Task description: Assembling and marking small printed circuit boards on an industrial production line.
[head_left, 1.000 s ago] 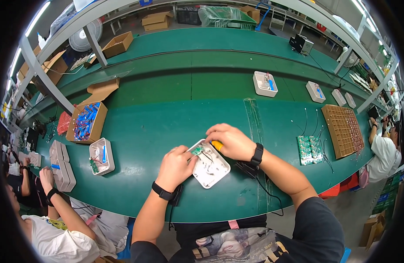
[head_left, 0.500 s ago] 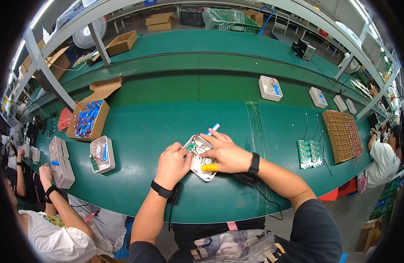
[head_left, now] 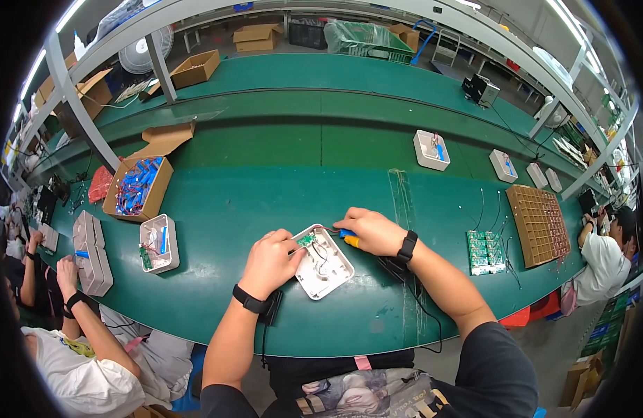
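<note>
In front of me a white plastic housing (head_left: 328,280) lies open side up on the green bench, slightly tilted. My left hand (head_left: 271,263) is closed on its left edge, thumb over the inside near a small green circuit board (head_left: 307,240). Thin wires run inside the housing. My right hand (head_left: 373,232), with a yellow cover on one finger, is closed on a blue cylindrical battery (head_left: 346,233) just right of the housing. Red and dark leads stretch from the battery to the board's end. The fingers partly hide the battery.
At left stand a carton of blue batteries (head_left: 140,187) and another fitted housing (head_left: 159,244). Beside them a co-worker's hand (head_left: 67,273) touches stacked housings (head_left: 93,254). Circuit boards (head_left: 486,251) and a divided cardboard tray (head_left: 537,226) lie at right. More housings (head_left: 431,150) sit farther back.
My right hand has moved from over the housing to its right side and now grips the battery. The housing's inside is more exposed. My left hand remains at its left edge.
</note>
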Demonstrator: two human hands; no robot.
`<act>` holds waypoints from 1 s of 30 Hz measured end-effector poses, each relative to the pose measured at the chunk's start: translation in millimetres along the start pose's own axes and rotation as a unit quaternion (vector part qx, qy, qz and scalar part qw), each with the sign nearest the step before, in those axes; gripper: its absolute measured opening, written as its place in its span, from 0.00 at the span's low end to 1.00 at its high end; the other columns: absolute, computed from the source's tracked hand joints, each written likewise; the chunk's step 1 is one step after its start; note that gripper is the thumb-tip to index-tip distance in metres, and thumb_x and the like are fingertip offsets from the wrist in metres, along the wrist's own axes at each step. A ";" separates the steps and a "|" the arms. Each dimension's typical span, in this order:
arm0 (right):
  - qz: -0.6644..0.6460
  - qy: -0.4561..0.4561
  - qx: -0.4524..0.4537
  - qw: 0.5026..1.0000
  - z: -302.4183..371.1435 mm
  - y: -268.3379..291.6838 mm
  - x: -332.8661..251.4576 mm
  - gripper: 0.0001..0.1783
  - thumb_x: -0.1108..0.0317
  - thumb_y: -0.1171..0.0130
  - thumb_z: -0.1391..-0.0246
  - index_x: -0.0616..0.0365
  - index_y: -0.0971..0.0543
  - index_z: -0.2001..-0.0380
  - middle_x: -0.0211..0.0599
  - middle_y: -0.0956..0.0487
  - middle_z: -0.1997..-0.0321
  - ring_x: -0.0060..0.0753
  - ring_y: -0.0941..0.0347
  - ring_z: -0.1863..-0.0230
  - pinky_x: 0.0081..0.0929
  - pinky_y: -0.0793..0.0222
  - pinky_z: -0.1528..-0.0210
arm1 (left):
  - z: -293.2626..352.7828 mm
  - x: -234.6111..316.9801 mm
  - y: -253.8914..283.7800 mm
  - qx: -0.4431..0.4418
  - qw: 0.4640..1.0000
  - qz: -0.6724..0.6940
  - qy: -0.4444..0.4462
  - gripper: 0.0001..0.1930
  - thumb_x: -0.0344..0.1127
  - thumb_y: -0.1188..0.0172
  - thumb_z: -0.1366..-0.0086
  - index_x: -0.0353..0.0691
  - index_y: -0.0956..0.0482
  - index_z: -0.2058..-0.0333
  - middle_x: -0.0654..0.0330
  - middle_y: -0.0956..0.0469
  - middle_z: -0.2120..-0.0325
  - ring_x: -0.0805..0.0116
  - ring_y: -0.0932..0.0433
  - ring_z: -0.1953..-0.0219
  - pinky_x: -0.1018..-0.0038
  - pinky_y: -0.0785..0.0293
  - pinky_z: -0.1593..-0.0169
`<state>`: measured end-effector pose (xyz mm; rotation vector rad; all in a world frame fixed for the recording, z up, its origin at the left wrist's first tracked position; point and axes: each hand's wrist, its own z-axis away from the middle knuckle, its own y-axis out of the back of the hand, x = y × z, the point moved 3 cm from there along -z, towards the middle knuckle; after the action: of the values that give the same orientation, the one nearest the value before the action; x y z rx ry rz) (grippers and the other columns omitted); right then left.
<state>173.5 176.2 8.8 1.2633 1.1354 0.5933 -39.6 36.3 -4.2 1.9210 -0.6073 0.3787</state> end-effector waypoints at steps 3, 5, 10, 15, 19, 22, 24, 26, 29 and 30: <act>-0.095 -0.042 0.002 0.995 -2.7 16.6 -1.3 0.18 0.68 0.32 0.42 0.58 0.14 0.48 0.42 0.16 0.55 0.43 0.18 0.58 0.33 0.22 0.53 | -0.1 0.3 -0.7 0.010 1.000 -0.011 0.014 0.06 0.33 0.29 0.40 0.36 0.12 0.70 0.55 0.17 0.67 0.52 0.16 0.62 0.59 0.19 0.57; -0.229 -0.112 0.012 0.967 -3.3 31.9 -6.9 0.18 0.67 0.29 0.44 0.57 0.13 0.50 0.40 0.16 0.58 0.38 0.19 0.63 0.31 0.22 0.58 | 0.4 2.4 -2.5 0.014 1.000 -0.015 0.017 0.06 0.33 0.29 0.40 0.35 0.12 0.70 0.55 0.17 0.67 0.52 0.17 0.62 0.59 0.19 0.57; -0.247 -0.055 0.011 0.968 -2.0 15.1 -36.9 0.16 0.66 0.29 0.45 0.60 0.13 0.54 0.44 0.16 0.63 0.41 0.18 0.63 0.34 0.21 0.57 | 2.8 3.9 -4.9 0.019 0.999 -0.024 0.025 0.07 0.33 0.28 0.40 0.35 0.12 0.70 0.55 0.18 0.68 0.52 0.17 0.63 0.59 0.19 0.58; -0.169 -0.072 0.060 0.981 0.8 1.2 -49.1 0.15 0.67 0.29 0.44 0.60 0.13 0.54 0.44 0.18 0.61 0.42 0.18 0.62 0.35 0.21 0.57 | 2.2 4.4 -5.4 0.022 0.999 -0.032 0.012 0.07 0.33 0.28 0.40 0.35 0.13 0.70 0.55 0.18 0.68 0.52 0.17 0.64 0.58 0.20 0.59; -0.154 -0.075 0.100 0.980 -2.9 -8.6 -49.5 0.14 0.68 0.30 0.44 0.59 0.13 0.54 0.43 0.19 0.59 0.43 0.19 0.62 0.36 0.21 0.57 | 2.9 3.0 -5.2 0.019 0.999 -0.032 0.011 0.07 0.33 0.28 0.40 0.35 0.13 0.70 0.56 0.18 0.68 0.53 0.17 0.64 0.59 0.20 0.59; -0.172 -0.069 0.097 0.978 -5.3 -16.4 -46.0 0.14 0.69 0.30 0.44 0.59 0.13 0.55 0.42 0.19 0.57 0.43 0.19 0.59 0.35 0.22 0.55 | 2.4 2.4 -5.2 0.016 0.999 -0.035 0.010 0.07 0.33 0.28 0.40 0.35 0.13 0.70 0.56 0.19 0.68 0.53 0.17 0.64 0.59 0.20 0.59; -0.082 -0.005 0.127 0.988 -4.4 -18.1 -48.2 0.13 0.70 0.31 0.44 0.58 0.12 0.55 0.40 0.19 0.55 0.41 0.21 0.54 0.35 0.23 0.51 | 1.5 3.5 -5.1 0.022 0.999 -0.032 0.007 0.07 0.33 0.28 0.40 0.36 0.13 0.70 0.56 0.19 0.68 0.53 0.17 0.64 0.59 0.20 0.59; -0.035 0.027 0.142 0.989 -1.7 -19.9 -49.9 0.13 0.71 0.31 0.44 0.58 0.12 0.55 0.39 0.19 0.54 0.40 0.22 0.52 0.34 0.24 0.50 | 0.9 4.0 -5.3 0.026 0.999 -0.030 0.004 0.06 0.33 0.28 0.41 0.36 0.13 0.70 0.56 0.19 0.68 0.53 0.17 0.64 0.59 0.20 0.59; 0.018 0.024 0.096 0.995 -3.5 -21.1 -56.9 0.16 0.69 0.35 0.42 0.59 0.14 0.51 0.45 0.23 0.41 0.51 0.29 0.35 0.41 0.29 0.39 | 2.2 1.5 -5.1 0.030 0.999 -0.028 0.007 0.07 0.34 0.28 0.40 0.36 0.13 0.71 0.56 0.19 0.68 0.53 0.17 0.64 0.59 0.19 0.59; 0.019 0.025 0.096 0.995 -2.9 -18.8 -58.6 0.16 0.69 0.35 0.42 0.59 0.14 0.51 0.45 0.23 0.41 0.51 0.29 0.35 0.41 0.29 0.39 | 2.8 0.7 -5.1 0.031 0.999 -0.028 0.007 0.07 0.34 0.28 0.40 0.36 0.13 0.71 0.56 0.19 0.68 0.53 0.17 0.64 0.59 0.19 0.59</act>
<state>144.5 121.8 10.7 1.4443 1.2353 0.5559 -36.1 35.3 -8.8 1.9897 -0.5365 0.3787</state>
